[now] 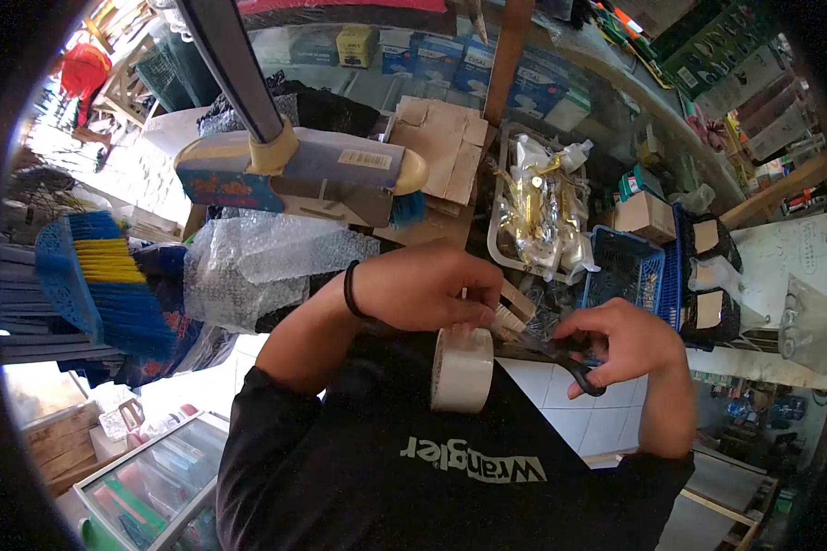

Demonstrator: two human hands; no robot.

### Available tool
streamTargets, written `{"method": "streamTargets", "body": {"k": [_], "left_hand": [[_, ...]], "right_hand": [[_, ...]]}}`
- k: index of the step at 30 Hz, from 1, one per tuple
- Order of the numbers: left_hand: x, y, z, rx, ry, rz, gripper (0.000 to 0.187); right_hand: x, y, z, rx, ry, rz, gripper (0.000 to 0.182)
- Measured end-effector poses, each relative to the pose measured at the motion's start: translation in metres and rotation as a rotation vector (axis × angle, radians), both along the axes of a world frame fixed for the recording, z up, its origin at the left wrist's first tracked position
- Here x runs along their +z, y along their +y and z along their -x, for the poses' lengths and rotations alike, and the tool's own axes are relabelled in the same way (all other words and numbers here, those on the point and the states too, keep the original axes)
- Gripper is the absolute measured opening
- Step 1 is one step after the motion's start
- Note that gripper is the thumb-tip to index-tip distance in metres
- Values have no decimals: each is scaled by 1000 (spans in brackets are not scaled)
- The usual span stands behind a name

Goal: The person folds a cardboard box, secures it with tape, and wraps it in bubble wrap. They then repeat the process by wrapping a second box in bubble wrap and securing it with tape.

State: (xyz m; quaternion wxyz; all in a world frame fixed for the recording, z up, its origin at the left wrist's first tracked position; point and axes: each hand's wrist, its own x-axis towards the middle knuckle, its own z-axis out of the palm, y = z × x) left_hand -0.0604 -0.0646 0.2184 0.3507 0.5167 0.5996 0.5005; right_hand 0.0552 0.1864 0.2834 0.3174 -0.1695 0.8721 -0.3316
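My left hand (432,286), a dark band at its wrist, is closed with the fingertips pinched at the upper edge of a roll of packing tape (462,372). The pale, wide roll hangs below those fingers, in front of my black shirt. On the right, my right hand (623,344) is closed around the dark handles of a pair of scissors (579,369). Their blades point left, toward the tape and my left fingertips. Just beyond the blades is a small piece of cardboard (516,308).
A boxed broom head (289,174) on a pole stands ahead-left, above bubble wrap (257,262). A blue-yellow broom (110,285) is at far left. Beyond my hands are a tray (498,241) of bagged gold-coloured fittings, a blue basket (623,266) and flattened cardboard (436,147).
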Motion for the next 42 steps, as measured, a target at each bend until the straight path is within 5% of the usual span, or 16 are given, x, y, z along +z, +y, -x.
{"method": "streamTargets", "body": {"k": [42], "left_hand": [[2,1,5,4,9,68,13]], "right_hand": [[3,-17,42,112,-157,-79,56]]}}
